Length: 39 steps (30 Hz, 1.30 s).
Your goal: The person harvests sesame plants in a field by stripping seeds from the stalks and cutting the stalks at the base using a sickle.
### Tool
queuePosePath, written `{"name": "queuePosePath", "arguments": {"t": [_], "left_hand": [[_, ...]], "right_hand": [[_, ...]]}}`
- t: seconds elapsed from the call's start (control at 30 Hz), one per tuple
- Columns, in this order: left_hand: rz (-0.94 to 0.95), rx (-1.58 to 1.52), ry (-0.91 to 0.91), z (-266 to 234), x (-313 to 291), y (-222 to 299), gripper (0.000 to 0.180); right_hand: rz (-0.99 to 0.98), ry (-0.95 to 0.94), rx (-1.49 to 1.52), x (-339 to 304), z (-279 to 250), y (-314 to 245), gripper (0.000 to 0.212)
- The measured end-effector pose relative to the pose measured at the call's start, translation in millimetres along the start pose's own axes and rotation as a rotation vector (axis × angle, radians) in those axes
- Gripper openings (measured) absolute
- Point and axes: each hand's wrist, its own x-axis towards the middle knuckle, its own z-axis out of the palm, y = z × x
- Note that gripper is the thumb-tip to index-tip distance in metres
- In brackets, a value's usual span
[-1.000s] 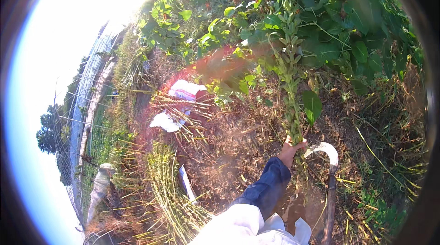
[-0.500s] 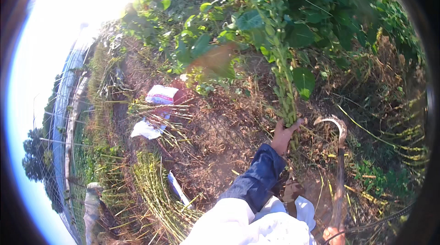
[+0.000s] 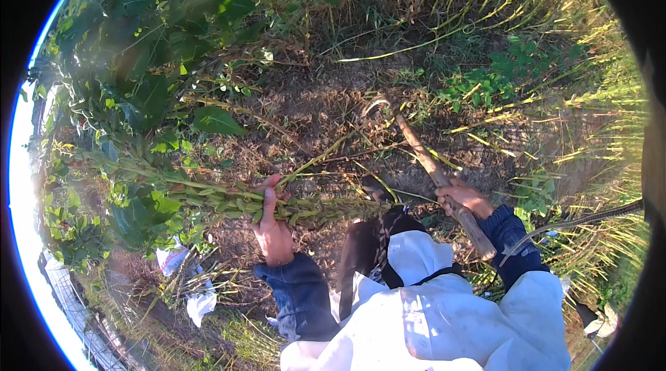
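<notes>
My left hand [image 3: 272, 232] is closed round a bundle of green sesame stalks [image 3: 208, 197] with pods along the stems. The bundle lies level across the view, its leafy tops to the left and its lower stems reaching right past my hand toward my leg. My right hand [image 3: 466, 199] grips the wooden handle of a sickle [image 3: 418, 145] about its middle. Its small curved blade [image 3: 377, 104] points up and away from me, over the dry soil and apart from the stalks. Whether the lower stems are cut or rooted I cannot tell.
Broad-leaved green plants [image 3: 166, 45] crowd the far left. Cut stubble [image 3: 499, 121] slants up at the right, where a dark cord [image 3: 583, 222] runs in from the edge. White bags [image 3: 201, 302] lie on the ground at lower left, beside a pile of stalks [image 3: 243, 340].
The view has turned to the right. The stalk bundle has gone from upright to lying level, still in my left hand. My right hand and the sickle have come further into view.
</notes>
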Motion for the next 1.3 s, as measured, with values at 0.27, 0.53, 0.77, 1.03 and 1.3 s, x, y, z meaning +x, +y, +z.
{"name": "queuePosePath", "arguments": {"t": [0.27, 0.53, 0.77, 1.03, 1.3], "left_hand": [[0.088, -0.059, 0.045, 5.5, 3.3, -13.1, 0.018], [0.2, -0.189, -0.034, 3.4, 13.1, 16.9, 0.016], [0.305, -0.155, -0.173, -49.0, 48.6, 96.4, 0.016], [0.28, 0.377, -0.115, -174.3, 67.6, 193.4, 0.015], [0.169, 0.633, 0.182, -328.6, -71.2, 208.8, 0.019]], "right_hand": [[0.151, -0.04, -0.208, 53.6, -11.4, 24.6, 0.011], [0.198, 0.115, -0.028, -152.5, -44.0, 88.4, 0.012], [-0.055, 0.134, 0.009, -129.9, -5.5, 94.3, 0.008], [-0.182, -0.055, -0.051, -107.0, 59.8, 63.2, 0.027], [-0.671, 0.31, -0.236, -136.8, 112.4, 86.0, 0.048]]}}
